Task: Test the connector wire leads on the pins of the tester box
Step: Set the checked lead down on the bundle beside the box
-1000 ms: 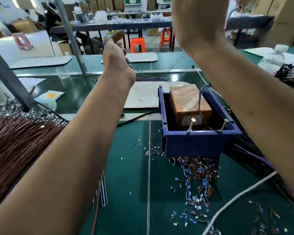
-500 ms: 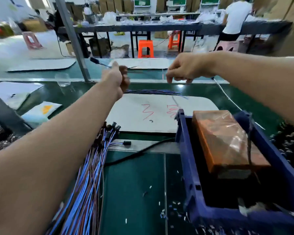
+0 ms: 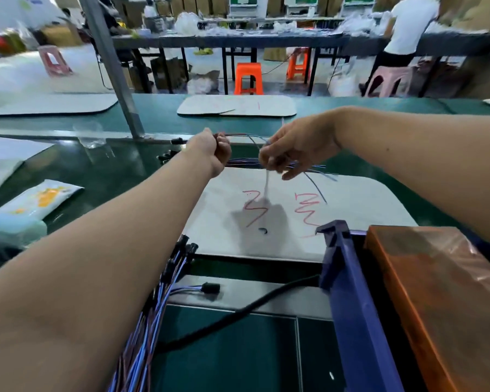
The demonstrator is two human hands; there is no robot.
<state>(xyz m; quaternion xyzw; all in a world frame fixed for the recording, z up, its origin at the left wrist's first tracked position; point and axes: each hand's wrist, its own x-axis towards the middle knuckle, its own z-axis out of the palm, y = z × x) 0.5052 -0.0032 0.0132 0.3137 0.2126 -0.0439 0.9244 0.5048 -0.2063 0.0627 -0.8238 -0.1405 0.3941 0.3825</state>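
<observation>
My left hand (image 3: 211,152) is stretched out over the far edge of a white mat (image 3: 359,205) and grips a connector wire, whose black connector (image 3: 177,141) sticks out to its left. The thin leads run right to my right hand (image 3: 296,147), which pinches their ends; loose blue leads (image 3: 318,181) trail below it. A pile of finished wires (image 3: 266,164) lies on the mat under both hands. The tester box (image 3: 447,304), orange-brown under clear film, sits in a blue bin (image 3: 357,315) at the lower right. Its pins are out of view.
A bundle of blue and red wires with black connectors (image 3: 164,290) lies under my left forearm. A black cable (image 3: 238,312) runs to the bin. A packet (image 3: 31,205) lies at left, a metal post (image 3: 111,66) stands beyond, and a person in white (image 3: 408,26) works far back.
Both arms came down from high above the bench and reached forward. My hands moved closer together over the mat's far edge, and the view tilted up, so the tester's pins left the frame.
</observation>
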